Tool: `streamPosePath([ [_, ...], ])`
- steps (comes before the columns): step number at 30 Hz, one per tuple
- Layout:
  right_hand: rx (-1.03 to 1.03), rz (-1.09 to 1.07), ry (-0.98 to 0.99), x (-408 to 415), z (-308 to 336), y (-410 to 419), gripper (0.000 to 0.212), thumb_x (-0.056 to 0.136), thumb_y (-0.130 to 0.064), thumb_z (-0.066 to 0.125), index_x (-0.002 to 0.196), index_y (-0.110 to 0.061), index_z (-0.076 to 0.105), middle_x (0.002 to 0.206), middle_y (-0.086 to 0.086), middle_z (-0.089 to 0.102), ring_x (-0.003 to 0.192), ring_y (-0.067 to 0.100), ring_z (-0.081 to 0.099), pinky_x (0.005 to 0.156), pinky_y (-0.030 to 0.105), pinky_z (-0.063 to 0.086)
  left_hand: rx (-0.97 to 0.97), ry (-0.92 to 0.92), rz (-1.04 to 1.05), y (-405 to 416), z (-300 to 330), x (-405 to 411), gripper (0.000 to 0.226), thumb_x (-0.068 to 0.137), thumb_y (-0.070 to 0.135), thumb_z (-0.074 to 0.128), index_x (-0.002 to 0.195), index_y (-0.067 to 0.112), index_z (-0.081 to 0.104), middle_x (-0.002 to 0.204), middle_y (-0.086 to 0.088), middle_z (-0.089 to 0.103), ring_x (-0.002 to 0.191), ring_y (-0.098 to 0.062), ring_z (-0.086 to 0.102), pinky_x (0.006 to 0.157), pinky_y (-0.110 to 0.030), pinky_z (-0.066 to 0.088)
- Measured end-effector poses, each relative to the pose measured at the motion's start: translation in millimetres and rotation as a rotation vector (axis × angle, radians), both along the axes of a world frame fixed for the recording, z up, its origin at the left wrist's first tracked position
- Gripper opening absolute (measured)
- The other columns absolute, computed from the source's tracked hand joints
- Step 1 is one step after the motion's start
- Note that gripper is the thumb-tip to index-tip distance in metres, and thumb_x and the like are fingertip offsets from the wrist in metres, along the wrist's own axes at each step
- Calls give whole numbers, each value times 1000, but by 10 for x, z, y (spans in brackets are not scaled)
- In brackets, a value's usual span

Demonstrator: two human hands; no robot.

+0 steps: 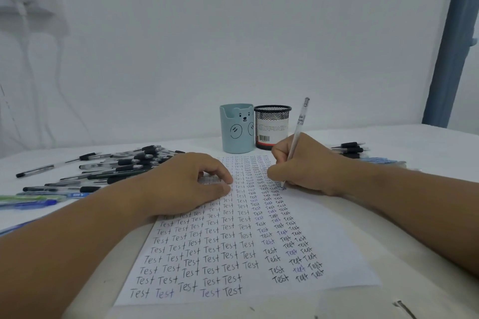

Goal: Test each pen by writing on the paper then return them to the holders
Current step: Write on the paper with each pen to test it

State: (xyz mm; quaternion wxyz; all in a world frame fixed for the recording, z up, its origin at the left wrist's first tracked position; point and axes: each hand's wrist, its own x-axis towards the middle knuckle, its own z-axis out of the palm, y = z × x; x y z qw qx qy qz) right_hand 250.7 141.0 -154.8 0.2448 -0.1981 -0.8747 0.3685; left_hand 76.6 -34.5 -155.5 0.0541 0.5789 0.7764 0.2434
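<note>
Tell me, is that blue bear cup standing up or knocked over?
Upright. The blue bear cup stands on its base on the table, open rim on top, beside the black mesh holder.

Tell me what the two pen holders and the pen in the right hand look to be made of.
Blue bear holder: smooth, matte, opaque walls, likely moulded plastic, possibly ceramic.
Black holder: open wire mesh with a solid rim, likely painted metal; a paper label wraps it.
Pen in the right hand: clear, see-through barrel, apparently plastic.
</note>
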Motion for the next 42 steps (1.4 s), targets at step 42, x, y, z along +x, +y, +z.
streamPosePath([
  [42, 243, 74, 15, 88, 179, 69, 46, 71, -54, 78, 75, -10, 67, 53, -10, 50, 50, 6, 39, 52, 18, 33, 498, -484, 65, 25, 157, 298, 17, 79, 7, 84, 86, 22, 80, 83, -2, 78, 79, -22, 72, 82, -36, 59],
])
